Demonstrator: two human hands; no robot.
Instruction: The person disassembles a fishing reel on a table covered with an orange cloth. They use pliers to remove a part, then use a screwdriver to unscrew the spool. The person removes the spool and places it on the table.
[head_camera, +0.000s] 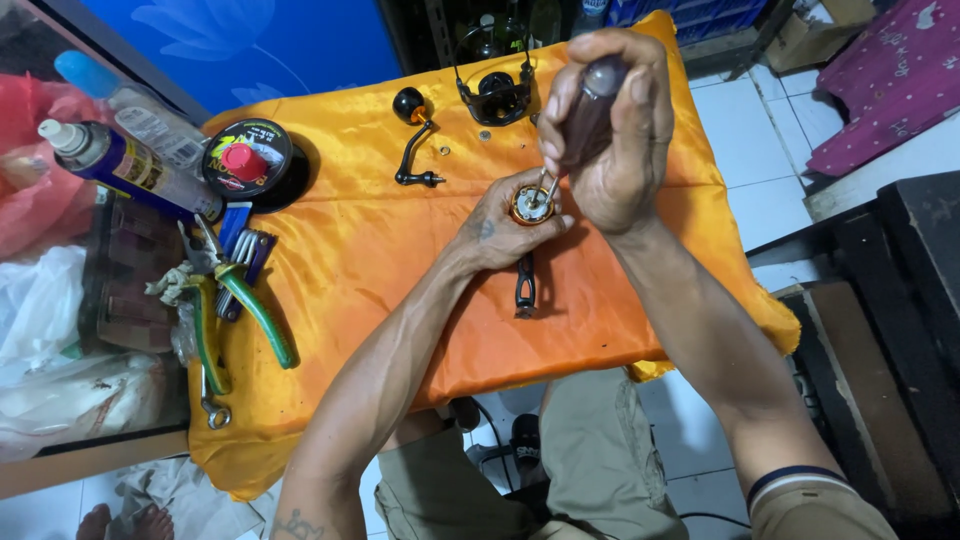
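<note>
The left hand (497, 232) pinches a round gold-rimmed metal reel body (532, 204) from below-left. The right hand (610, 130), fisted around a dark-handled screwdriver (590, 110), stands it near-upright, tip down into the reel's centre.

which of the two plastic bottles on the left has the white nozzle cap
The dark blue bottle with the yellow label, lying nearest the green-handled pliers. The clear bottle behind it has a light blue cap instead.

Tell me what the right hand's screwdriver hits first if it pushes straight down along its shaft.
Most likely the gold reel body held in the left hand; the screwdriver tip already looks seated there.
</note>
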